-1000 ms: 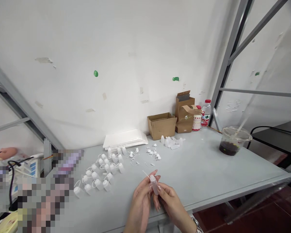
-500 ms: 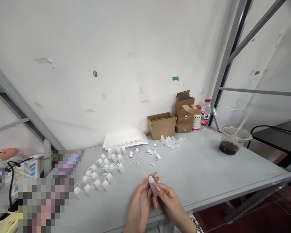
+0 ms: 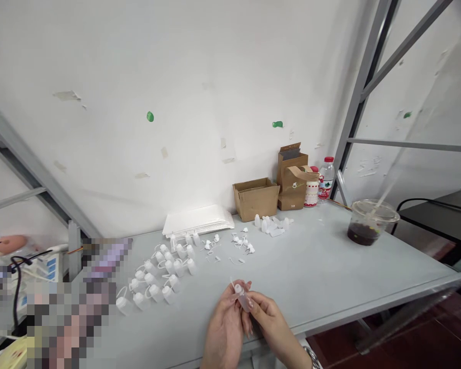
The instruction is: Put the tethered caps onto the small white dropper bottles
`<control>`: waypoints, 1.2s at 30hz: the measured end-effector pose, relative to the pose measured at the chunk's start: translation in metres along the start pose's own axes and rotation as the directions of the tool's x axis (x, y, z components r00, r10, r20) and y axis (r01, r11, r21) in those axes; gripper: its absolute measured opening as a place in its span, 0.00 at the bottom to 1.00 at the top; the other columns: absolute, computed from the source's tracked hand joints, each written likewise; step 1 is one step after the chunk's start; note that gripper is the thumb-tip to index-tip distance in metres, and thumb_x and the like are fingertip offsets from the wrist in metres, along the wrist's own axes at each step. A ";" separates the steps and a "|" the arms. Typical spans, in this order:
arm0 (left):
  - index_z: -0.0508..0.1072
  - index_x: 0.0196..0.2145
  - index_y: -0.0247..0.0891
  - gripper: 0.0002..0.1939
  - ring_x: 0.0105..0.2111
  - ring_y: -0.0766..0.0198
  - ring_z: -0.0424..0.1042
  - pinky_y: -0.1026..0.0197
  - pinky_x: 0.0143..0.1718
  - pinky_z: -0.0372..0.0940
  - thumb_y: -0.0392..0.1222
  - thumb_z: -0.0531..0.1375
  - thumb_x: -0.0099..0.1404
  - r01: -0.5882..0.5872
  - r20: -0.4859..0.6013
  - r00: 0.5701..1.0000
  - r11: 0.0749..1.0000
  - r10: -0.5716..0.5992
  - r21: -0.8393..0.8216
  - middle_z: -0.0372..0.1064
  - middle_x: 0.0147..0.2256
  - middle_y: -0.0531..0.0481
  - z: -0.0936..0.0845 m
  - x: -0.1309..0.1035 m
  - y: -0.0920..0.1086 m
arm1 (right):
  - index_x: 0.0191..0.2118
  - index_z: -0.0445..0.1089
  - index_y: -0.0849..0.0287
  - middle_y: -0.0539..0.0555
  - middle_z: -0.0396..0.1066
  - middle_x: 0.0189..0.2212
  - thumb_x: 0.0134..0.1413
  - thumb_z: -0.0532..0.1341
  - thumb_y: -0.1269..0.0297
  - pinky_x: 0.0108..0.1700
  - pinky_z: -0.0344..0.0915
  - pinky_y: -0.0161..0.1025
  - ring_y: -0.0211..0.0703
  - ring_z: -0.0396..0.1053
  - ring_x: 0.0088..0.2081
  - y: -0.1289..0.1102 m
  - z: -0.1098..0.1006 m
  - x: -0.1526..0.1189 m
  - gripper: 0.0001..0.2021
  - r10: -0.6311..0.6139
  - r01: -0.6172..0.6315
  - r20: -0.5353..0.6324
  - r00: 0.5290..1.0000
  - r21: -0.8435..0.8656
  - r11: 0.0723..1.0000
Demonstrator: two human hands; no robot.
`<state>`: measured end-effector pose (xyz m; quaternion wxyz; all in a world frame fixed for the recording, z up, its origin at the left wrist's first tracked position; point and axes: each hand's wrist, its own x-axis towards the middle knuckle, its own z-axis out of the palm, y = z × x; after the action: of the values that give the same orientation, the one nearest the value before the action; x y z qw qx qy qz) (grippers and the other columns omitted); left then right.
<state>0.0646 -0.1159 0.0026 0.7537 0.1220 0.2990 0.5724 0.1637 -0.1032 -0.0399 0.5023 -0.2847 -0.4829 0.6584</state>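
Both hands meet over the near edge of the grey table around one small translucent plastic bottle (image 3: 245,301). Its top tilts up and to the left, and a thin white strap sticks out beside its neck. My left hand (image 3: 226,325) is closed on the upper part, with the thumb near the neck. The fingers of my right hand (image 3: 269,316) pinch the lower body from the right. Ahead on the table lie loose white caps (image 3: 249,248) with straps. To the left stand several small bottles (image 3: 149,278) with looped straps.
Uncapped bottles (image 3: 267,225) lie before a cardboard box (image 3: 258,201). White sheets (image 3: 197,220) are stacked by the wall. A paper bag (image 3: 292,189), a red-capped bottle (image 3: 326,179) and a lidded cup of dark liquid (image 3: 364,230) stand farther right. A power strip (image 3: 46,271) is at left.
Both hands have shifted slightly, the left one a little to the right and down. My left thumb now sits closer to the bottle's neck. Things on the table look unmoved.
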 end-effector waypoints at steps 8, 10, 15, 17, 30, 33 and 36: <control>0.74 0.28 0.37 0.07 0.46 0.57 0.62 0.63 0.40 0.60 0.38 0.60 0.49 -0.068 0.028 0.998 0.990 0.065 0.122 0.68 0.33 0.47 -0.001 0.002 -0.002 | 0.28 0.67 0.62 0.45 0.60 0.13 0.49 0.56 0.46 0.24 0.53 0.32 0.33 0.54 0.17 -0.001 0.001 0.000 0.20 0.016 -0.016 -0.003 1.000 -0.006 1.000; 0.74 0.28 0.37 0.07 0.46 0.57 0.62 0.63 0.41 0.59 0.38 0.60 0.48 -0.087 0.031 0.996 0.987 0.084 0.137 0.68 0.33 0.47 -0.001 0.002 -0.002 | 0.27 0.66 0.62 0.45 0.60 0.13 0.49 0.56 0.46 0.24 0.53 0.33 0.33 0.55 0.17 -0.002 0.001 0.000 0.20 0.011 -0.011 -0.006 1.000 -0.015 1.000; 0.74 0.28 0.36 0.07 0.43 0.58 0.64 0.63 0.42 0.58 0.37 0.60 0.48 -0.107 0.042 0.994 0.985 0.102 0.132 0.68 0.33 0.47 -0.001 0.002 -0.004 | 0.25 0.64 0.61 0.44 0.59 0.13 0.50 0.56 0.48 0.23 0.52 0.32 0.32 0.54 0.17 -0.004 0.001 -0.001 0.19 -0.004 0.004 -0.002 1.000 -0.015 1.000; 0.74 0.28 0.36 0.07 0.42 0.58 0.65 0.63 0.41 0.58 0.37 0.60 0.48 -0.114 0.047 0.993 0.984 0.108 0.138 0.68 0.33 0.47 -0.001 0.002 -0.004 | 0.25 0.64 0.61 0.45 0.60 0.13 0.50 0.57 0.48 0.23 0.52 0.32 0.32 0.53 0.17 -0.004 0.002 0.000 0.18 -0.002 0.002 -0.004 1.000 -0.007 1.000; 0.75 0.29 0.37 0.08 0.42 0.61 0.65 0.65 0.40 0.60 0.38 0.62 0.47 -0.098 0.033 0.995 0.986 0.094 0.132 0.69 0.33 0.47 -0.001 0.003 -0.006 | 0.25 0.65 0.61 0.45 0.60 0.13 0.50 0.56 0.48 0.24 0.52 0.33 0.33 0.54 0.17 0.001 0.000 0.001 0.19 -0.012 0.012 -0.014 1.000 -0.005 1.000; 0.75 0.28 0.36 0.07 0.39 0.62 0.66 0.66 0.38 0.60 0.37 0.62 0.48 -0.142 0.000 0.990 0.974 0.144 0.179 0.69 0.32 0.48 0.000 0.003 -0.008 | 0.25 0.64 0.61 0.45 0.60 0.13 0.49 0.57 0.47 0.23 0.52 0.33 0.33 0.54 0.17 -0.001 0.003 0.001 0.19 -0.007 0.006 -0.012 1.000 -0.028 1.000; 0.74 0.27 0.37 0.05 0.36 0.63 0.67 0.68 0.33 0.60 0.35 0.62 0.47 -0.178 -0.024 0.982 0.956 0.188 0.232 0.69 0.30 0.49 0.000 0.003 -0.010 | 0.24 0.63 0.60 0.44 0.59 0.13 0.47 0.58 0.47 0.23 0.51 0.32 0.33 0.53 0.18 -0.002 0.004 0.000 0.19 -0.004 0.004 -0.015 1.000 -0.028 1.000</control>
<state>0.0731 -0.1162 -0.0036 0.6714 0.2218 0.3678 0.6040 0.1608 -0.1041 -0.0364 0.5032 -0.2956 -0.4890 0.6483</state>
